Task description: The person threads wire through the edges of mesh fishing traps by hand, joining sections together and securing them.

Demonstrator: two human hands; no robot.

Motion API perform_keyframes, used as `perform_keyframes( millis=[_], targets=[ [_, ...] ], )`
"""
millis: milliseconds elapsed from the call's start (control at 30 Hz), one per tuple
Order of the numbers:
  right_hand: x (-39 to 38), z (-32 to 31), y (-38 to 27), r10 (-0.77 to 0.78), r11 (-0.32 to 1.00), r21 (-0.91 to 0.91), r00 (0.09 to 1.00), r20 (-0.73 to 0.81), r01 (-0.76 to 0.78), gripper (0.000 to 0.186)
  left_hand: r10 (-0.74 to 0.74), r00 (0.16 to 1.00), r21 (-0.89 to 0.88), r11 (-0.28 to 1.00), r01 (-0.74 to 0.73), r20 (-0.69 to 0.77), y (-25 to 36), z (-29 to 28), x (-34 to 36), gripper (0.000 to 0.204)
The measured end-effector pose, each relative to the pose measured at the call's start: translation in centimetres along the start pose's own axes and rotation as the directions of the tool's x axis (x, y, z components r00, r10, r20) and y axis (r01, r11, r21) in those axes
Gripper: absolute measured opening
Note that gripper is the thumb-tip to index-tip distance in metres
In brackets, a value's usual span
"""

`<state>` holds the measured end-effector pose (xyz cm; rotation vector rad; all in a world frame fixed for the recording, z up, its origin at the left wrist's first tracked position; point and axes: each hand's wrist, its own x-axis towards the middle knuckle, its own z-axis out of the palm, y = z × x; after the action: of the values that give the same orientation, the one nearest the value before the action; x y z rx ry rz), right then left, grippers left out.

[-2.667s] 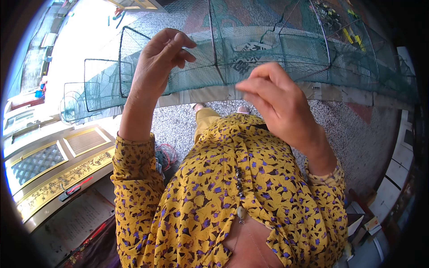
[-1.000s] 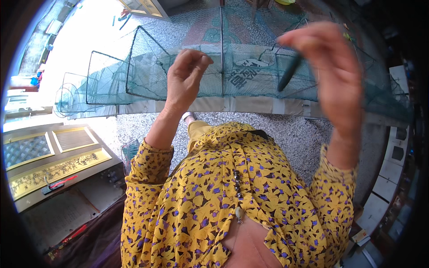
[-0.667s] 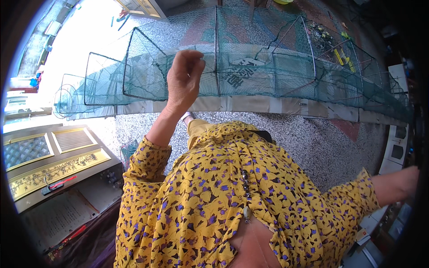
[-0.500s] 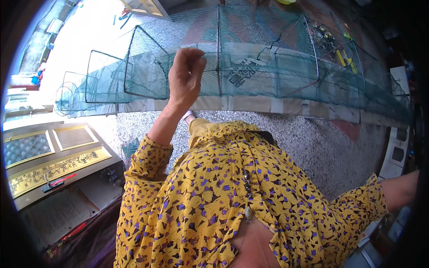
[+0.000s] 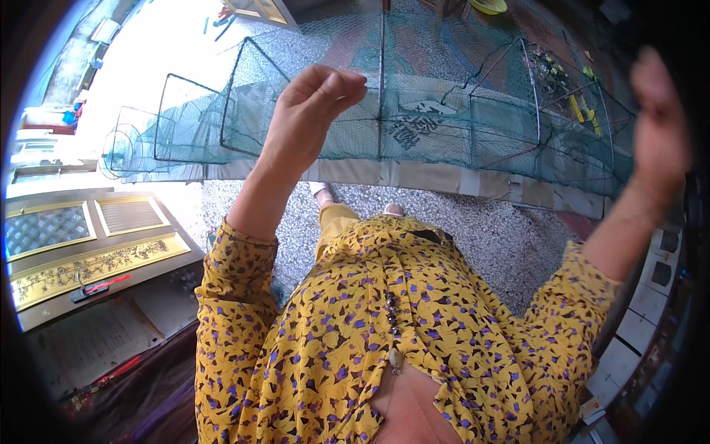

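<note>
A long green mesh net trap (image 5: pixel 495 144), with dark rectangular frames spaced along it, stretches from left to right in front of me. My left hand (image 5: pixel 310 107) is raised over the middle of the net, its fingers pinched together near an upright frame bar. Whatever may be between those fingertips is too small to make out. At the far right, my right hand (image 5: pixel 660 122) is lifted beside the net's right end. Motion smears its fingers, so I cannot tell whether it holds anything.
Under the net runs a long pale sheet-like strip (image 5: pixel 444 176). Speckled flooring (image 5: pixel 473 222) lies around my feet. A dark cabinet with gold trim (image 5: pixel 111 259) stands at left. A yellow basin (image 5: pixel 488 7) sits at the far back, and white tiles (image 5: pixel 640 318) line the right.
My right hand has come up into view at the right, from low beside my body. My left hand has tilted rightward, still pinched. The whole view has shifted slightly.
</note>
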<state>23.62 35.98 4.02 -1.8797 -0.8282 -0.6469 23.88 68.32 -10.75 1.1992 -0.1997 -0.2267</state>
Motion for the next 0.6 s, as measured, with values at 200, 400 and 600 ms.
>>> perform_keyframes(
  millis=[200,400,600],
  targets=[
    [-3.0,12.3,5.3,0.479,0.856,-0.071,0.733,0.484,-0.512,0.022,-0.304,0.939,-0.295,0.923,0.248,-0.159,-1.3,-0.2,0.8,0.013],
    [-2.8,15.4,9.2,0.688,0.539,-0.085,0.380,0.617,-0.838,0.037,-0.335,0.923,0.226,0.900,0.373,-0.191,0.2,2.8,0.4,0.010],
    [-4.2,15.0,10.6,0.516,0.768,-0.155,0.457,0.724,-0.622,0.026,-0.038,0.973,0.718,0.668,0.195,-0.229,-1.7,3.6,0.8,0.022]
  ],
)
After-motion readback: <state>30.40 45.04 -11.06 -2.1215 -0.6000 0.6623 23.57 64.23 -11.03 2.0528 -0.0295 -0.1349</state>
